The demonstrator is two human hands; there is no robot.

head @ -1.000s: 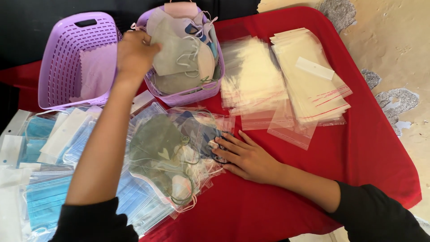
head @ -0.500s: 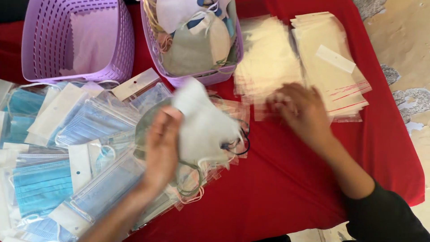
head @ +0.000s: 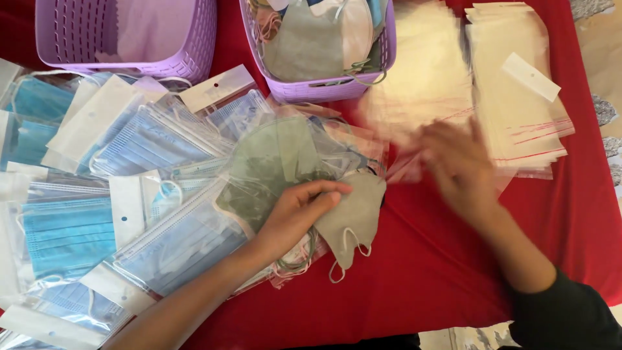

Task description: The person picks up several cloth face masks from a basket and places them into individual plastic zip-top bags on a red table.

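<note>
Left hand (head: 295, 210) holds a folded grey mask (head: 353, 217), fingers curled over its upper edge, thumb side hidden beneath; a closed, light pinch on the fabric. The mask's white ear loops hang loose below the grip, over the red tablecloth (head: 421, 272). Half a second ago the same hand had a mask lifted and spread above the pile; now the mask lies lower and flatter, just right of the heap of bagged masks (head: 162, 194), its left edge overlapping a clear packet.

Right hand (head: 457, 165) is motion-blurred. It sits over the near edge of the stack of clear bags (head: 414, 84), up and to the right of the mask. Whether the fingers have closed on a bag I cannot tell; blur hides the fingertips. A second ago this hand rested flat on the cloth close to the heap; it has since crossed to the bags.

Judgement: one mask in hand, the other hand at the empty sleeves, so the pairing of mask and bag looks to be at its start, the mask not yet inside anything.

Above the grip: purple basket (head: 311, 87) filled with loose masks. Up and left of it, a second purple basket (head: 188, 61), nearly bare. A further bag stack (head: 518, 110) lies beyond the right hand.
</note>
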